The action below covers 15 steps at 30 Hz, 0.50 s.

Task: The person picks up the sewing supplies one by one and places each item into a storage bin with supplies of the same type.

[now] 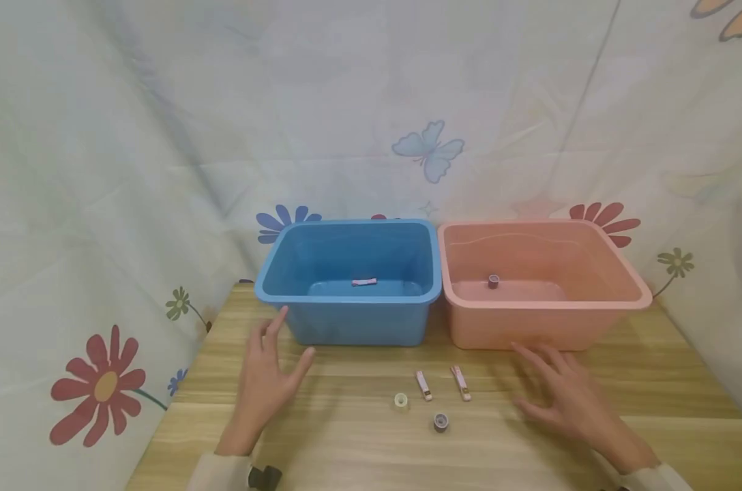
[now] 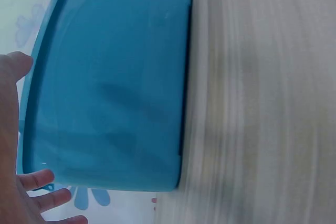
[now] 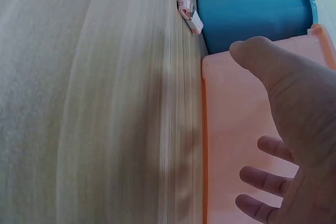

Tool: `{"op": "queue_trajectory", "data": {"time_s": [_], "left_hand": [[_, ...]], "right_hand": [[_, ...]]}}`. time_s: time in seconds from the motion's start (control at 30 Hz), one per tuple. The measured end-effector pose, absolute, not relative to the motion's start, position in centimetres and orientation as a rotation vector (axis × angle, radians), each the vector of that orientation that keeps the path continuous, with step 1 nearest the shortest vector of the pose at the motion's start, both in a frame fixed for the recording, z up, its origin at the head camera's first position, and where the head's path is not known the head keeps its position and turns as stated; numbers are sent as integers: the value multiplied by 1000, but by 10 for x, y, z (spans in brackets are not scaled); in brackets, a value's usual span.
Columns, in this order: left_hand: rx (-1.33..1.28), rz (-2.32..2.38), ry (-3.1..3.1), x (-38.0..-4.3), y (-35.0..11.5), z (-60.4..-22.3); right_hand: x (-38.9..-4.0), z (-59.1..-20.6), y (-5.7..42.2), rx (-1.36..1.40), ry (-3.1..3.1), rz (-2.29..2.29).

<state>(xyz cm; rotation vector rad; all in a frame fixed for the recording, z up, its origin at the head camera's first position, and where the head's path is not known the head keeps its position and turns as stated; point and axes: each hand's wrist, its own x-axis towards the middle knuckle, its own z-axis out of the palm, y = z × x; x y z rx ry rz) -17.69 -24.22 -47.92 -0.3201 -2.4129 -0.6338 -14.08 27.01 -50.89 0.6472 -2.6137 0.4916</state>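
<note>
The left grip (image 1: pixel 264 383) and right grip (image 1: pixel 570 401) spread empty, and one careless brush could send the grey cylinder (image 1: pixel 441 423) rolling.

Light was soft and muted; faint, blurry shadows crossed the wooden table (image 1: pixel 346 443); dim shadows marked the blue tub (image 2: pixel 105 51).

- my left sleeve (image 1: pixel 219 473) is a plain cream/off-white, ends around the wrist
- right sleeve (image 1: pixel 658 478) is pretty much the same pale shade, mostly cut off at the bottom of the head view
- there's a chunky black thing (image 1: pixel 265 477) by my left sleeve, kinda blocky, too blurry for details
- left hand (image 1: pixel 265 385) and right hand (image 1: pixel 570 402) are both bare
</note>
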Motion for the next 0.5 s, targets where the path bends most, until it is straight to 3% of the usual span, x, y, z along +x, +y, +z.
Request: {"op": "queue_trajectory", "data": {"time_s": [0.5], "left_hand": [[-318, -707, -2349, -189, -249, -469]], "right_hand": [[-144, -506, 264, 688, -2645, 536]]}}
